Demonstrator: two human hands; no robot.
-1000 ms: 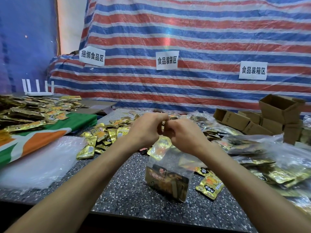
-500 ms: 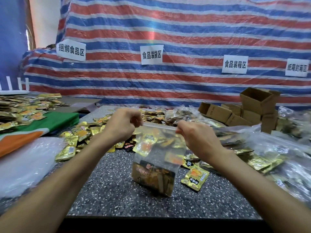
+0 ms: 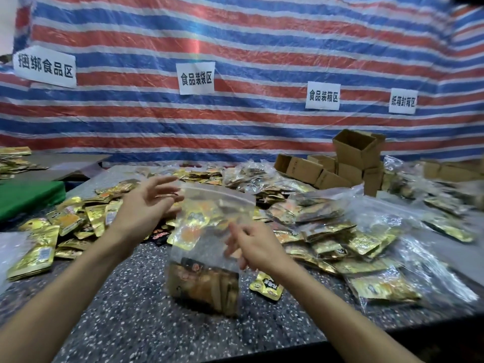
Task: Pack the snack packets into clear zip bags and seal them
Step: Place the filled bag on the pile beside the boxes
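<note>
A clear zip bag (image 3: 209, 221) stands upright on the speckled table (image 3: 125, 318), with several dark and gold snack packets (image 3: 207, 284) packed in its bottom. Its zip strip runs across the top. My left hand (image 3: 146, 210) hovers by the bag's upper left corner, fingers spread and holding nothing. My right hand (image 3: 256, 247) is lower, at the bag's right side, with its fingers loosely extended against the plastic; motion blur hides whether they pinch it.
Loose gold packets (image 3: 68, 224) lie heaped at the left, and one packet (image 3: 265, 285) lies beside the bag. Filled clear bags (image 3: 366, 247) pile up at the right. Cardboard boxes (image 3: 353, 153) stand at the back right, a green cloth (image 3: 28, 195) at the left.
Both hands have let go of the bag's top edge. The left hand has opened beside the corner; the right hand has dropped to the bag's side. The view has turned to the right.
</note>
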